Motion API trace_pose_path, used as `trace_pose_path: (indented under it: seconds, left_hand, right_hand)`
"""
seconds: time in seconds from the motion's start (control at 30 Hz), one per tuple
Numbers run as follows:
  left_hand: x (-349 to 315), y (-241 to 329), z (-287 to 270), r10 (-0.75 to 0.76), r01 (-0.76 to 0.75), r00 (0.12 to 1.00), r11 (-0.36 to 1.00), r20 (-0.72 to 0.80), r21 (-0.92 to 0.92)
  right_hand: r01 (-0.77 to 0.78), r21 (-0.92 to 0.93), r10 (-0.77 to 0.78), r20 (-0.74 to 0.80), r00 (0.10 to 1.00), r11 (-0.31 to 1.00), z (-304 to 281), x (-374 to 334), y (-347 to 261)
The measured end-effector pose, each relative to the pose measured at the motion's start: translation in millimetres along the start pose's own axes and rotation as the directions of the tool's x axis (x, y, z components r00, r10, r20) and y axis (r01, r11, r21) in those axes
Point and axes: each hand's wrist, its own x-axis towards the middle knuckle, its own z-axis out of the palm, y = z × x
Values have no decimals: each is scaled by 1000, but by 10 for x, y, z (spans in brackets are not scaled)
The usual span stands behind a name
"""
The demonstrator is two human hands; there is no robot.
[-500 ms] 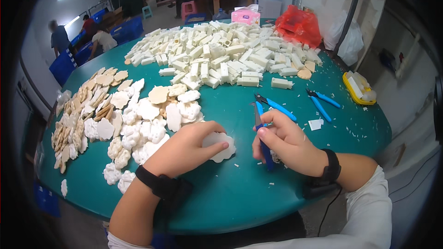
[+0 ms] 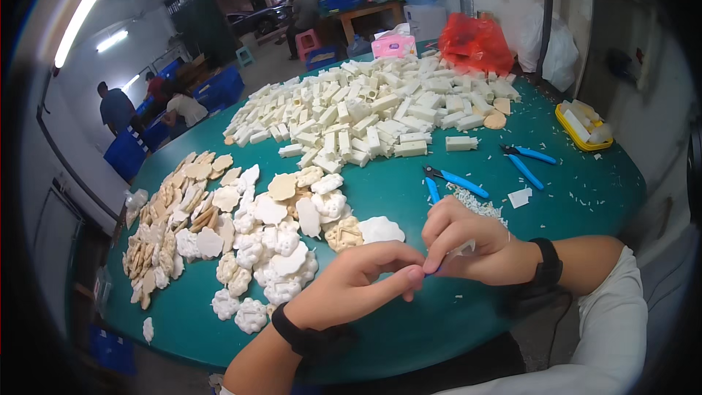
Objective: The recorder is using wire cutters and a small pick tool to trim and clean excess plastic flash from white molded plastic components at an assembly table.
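Observation:
My left hand [image 2: 358,285] and my right hand [image 2: 475,249] meet fingertip to fingertip over the near part of the green table. A dark blue bit of a slim blue tool [image 2: 431,273] shows between them. My right fingers are closed round this tool, and my left thumb and forefinger pinch at its end. Something pale and shiny [image 2: 464,249] shows at the right hand; whether it belongs to the tool is unclear. Just beyond my left hand lies a flat white scalloped piece [image 2: 382,230]. Blue-handled cutters [image 2: 457,183] lie beyond my right hand, beside small white scraps [image 2: 479,207].
A heap of white and tan scalloped pieces [image 2: 281,238] covers the left side. Pale rectangular tubes [image 2: 373,106] are piled along the back, near a red plastic bag [image 2: 477,44]. Second cutters [image 2: 528,163] and a yellow tray [image 2: 585,128] lie right. People sit and stand in the background.
The white scalloped piece has left my left hand and lies beyond it. My hands have come together at the blue tool, and its upright blade is no longer plain. The view has tilted and shifted.

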Motion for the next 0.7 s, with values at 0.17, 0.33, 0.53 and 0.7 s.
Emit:
trace_pose_path:
  seconds: [0.17, 0.33, 0.53, 0.7]
  left_hand:
    - [74, 5, -154, -189, 190, 982, 970, 24, -152]
    - [31, -62, -492, -23, 33, 999, 919, -31, 394]
    - [36, 141, -355, -185, 165, 981, 692, -48, 703]
    - [68, 12, -374, -137, 1, 987, 544, 88, 839]
  right_hand:
    - [-152, 190, 159, -24, 987, 970, 5, -97, 46]
    - [-259, 451, 393, -235, 889, 854, 86, -56, 168]
    - [-334, 407, 441, -206, 873, 850, 80, -23, 209]
    - [-373, 342, 447, -169, 878, 863, 78, -20, 147]
